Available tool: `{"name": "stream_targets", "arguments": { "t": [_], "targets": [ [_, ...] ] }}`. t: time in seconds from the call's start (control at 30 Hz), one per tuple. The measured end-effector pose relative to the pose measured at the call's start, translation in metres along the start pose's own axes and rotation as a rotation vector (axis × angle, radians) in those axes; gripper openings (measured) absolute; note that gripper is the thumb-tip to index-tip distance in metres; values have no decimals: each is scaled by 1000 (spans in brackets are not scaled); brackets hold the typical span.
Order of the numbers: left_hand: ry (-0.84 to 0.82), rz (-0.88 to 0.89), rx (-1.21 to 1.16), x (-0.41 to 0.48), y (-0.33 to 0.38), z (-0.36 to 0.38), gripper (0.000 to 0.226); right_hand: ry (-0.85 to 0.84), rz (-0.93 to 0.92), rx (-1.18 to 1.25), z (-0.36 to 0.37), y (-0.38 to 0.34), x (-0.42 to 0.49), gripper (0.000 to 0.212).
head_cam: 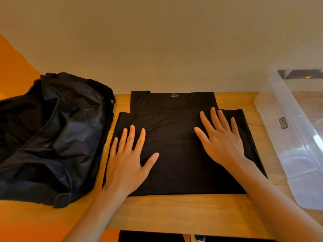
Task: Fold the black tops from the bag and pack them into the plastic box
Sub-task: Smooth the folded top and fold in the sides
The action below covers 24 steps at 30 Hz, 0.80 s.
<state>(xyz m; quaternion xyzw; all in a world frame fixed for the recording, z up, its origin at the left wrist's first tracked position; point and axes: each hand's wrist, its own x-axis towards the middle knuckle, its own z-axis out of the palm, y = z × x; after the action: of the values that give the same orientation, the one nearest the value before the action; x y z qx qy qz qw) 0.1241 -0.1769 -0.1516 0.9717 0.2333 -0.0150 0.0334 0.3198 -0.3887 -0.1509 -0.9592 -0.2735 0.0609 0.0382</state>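
We press our left hand (127,161) and right hand (222,137), fingers spread flat, on a black top (174,145) half-folded on the surface (174,212), between bag (52,137) and plastic box (288,137). Folding unfinished; packing remains.

warm, dim amber light; glare streaks the plastic box (297,140) right of the fingers (215,117) of the right hand (223,144); wide-angle edges bend, soft.
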Motion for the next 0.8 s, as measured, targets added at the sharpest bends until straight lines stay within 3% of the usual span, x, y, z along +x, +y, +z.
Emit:
{"name": "stream_targets", "arguments": {
  "t": [0.17, 0.27, 0.33, 0.4, 0.53, 0.7, 0.8],
  "targets": [
    [120, -57, -353, 2, -15, -17, 85, -18, 146, -22, -18, 15, -5, 77],
    [101, 84, -337, 31, 1, -22, 75, 92, -68, 37, -24, -46, -12, 70],
    [17, 144, -338, 52, 7, -20, 71, 53, -266, 95, -12, -91, -13, 68],
    [-51, 122, -288, 66, -1, -15, 70, 2, -317, 70, 2, -109, -8, 68],
    [-33, 110, -100, 74, -29, -3, 70, 45, -165, 19, 7, -66, -4, 69],
    [-66, 27, -130, 80, -29, -12, 76, -23, 24, 8, -5, 8, -7, 73],
    [4, 28, -120, 65, -7, -27, 78, 20, 32, 4, -12, 14, -7, 72]
  ]
}}
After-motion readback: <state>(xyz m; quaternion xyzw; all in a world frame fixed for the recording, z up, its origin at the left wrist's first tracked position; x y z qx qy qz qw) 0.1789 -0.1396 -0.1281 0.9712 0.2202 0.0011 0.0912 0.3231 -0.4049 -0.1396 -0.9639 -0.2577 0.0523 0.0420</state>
